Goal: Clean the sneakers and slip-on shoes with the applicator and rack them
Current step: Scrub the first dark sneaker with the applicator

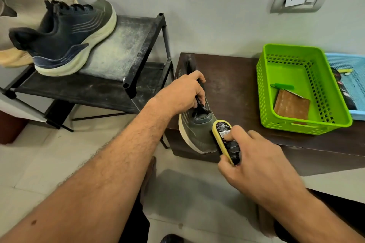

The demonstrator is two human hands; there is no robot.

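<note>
Both my hands are busy: left hand (184,92) grips the sneaker (199,132) by its laces on the table (237,89). Right hand (254,162) clasps the applicator (225,140), pressed at the toe's 3 o'clock side.

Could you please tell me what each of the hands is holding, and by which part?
The left hand grips the dark grey sneaker at its laces; the right hand holds the yellow-edged black applicator by its near end.
</note>
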